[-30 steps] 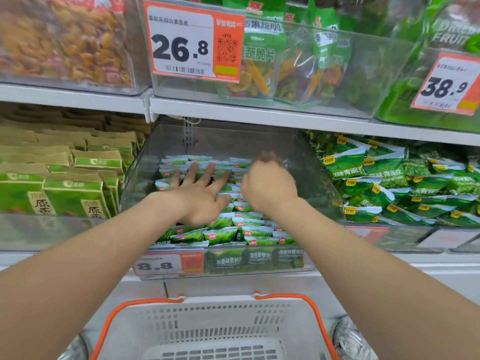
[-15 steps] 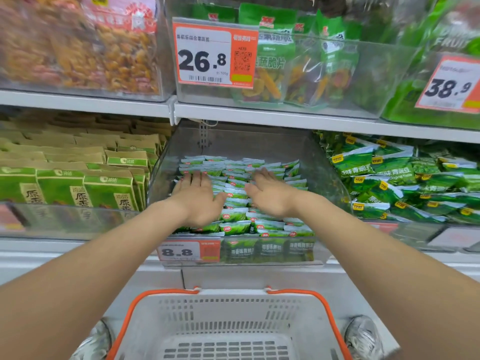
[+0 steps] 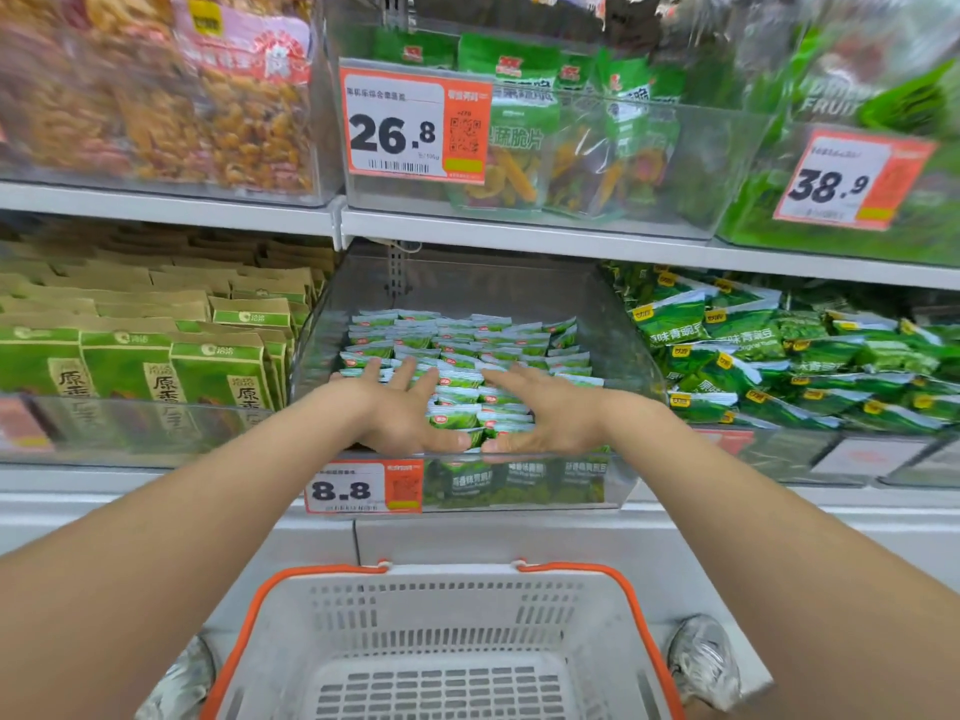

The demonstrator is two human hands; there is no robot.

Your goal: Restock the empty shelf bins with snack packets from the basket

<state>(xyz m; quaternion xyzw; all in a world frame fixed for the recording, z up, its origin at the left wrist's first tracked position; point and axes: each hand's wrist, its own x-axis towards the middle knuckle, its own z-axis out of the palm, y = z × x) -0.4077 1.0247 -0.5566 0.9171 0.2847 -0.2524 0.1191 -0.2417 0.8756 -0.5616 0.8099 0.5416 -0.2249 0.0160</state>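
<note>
My left hand (image 3: pixel 399 407) and right hand (image 3: pixel 551 414) lie flat, fingers spread, on the snack packets (image 3: pixel 467 345) in the clear bin (image 3: pixel 618 335) — patting them tidy, I think (the basket (image 3: pixel 447 576) below looks empty).

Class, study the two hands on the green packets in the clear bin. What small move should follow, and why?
Probably draw both hands out: the left hand and right hand lie flat and open on packets lined up in the clear bin, and the basket shows none in view.
</note>
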